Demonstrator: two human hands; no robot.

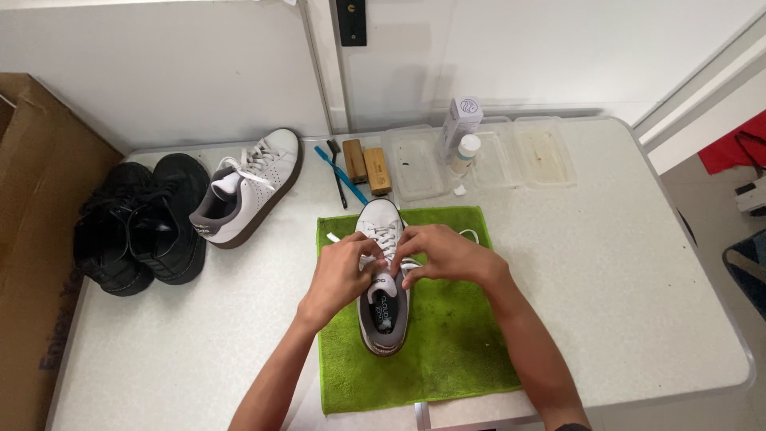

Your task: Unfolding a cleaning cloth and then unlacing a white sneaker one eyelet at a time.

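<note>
— Hands first: where are they?
— Both sit over the white sneaker (382,271) on the green towel (447,343), near the desk's (622,263) front edge. The left hand (341,275) has its fingers curled and pinched together at the laces beside the tongue; the right hand (447,254) is curled the same way, fingertips pressed on the laces from the other side. The two hands nearly touch above the shoe's opening.
— How does the shoe lie?
— Toe pointing far, heel near, roughly centred on the towel. A loose lace end (469,235) trails just right of the right hand.
— And farther back?
— To the left, a second white sneaker (251,187) lies angled, with a pair of black shoes (140,227) beside it and a cardboard box (36,239) at the desk's left edge. Beyond the towel lie a blue toothbrush (341,174), two wooden brushes (367,166), a small white bottle (463,153) with a white carton (459,120) behind it, and clear plastic trays (542,152) along the far edge.
</note>
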